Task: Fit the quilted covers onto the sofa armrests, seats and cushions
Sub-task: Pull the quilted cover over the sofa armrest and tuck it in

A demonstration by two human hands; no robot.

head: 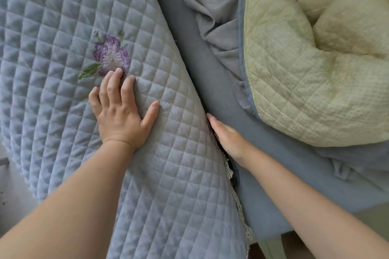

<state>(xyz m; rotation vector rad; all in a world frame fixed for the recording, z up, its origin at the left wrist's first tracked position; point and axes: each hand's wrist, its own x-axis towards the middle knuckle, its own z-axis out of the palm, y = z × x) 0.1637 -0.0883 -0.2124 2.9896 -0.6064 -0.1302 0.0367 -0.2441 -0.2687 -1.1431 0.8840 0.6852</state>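
Quilted cover [63, 27] drapes the armrest on the left; our left hand [121, 115] presses it flat, fingers spread. Our right hand [228, 139], fingers straight together, tucks its edge into the seat [212, 82] gap; next, push deeper.

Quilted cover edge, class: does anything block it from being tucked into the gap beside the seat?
Nothing visible does. The right hand is pushing the quilted cover edge into the gap beside the seat; the left hand lies flat on top.
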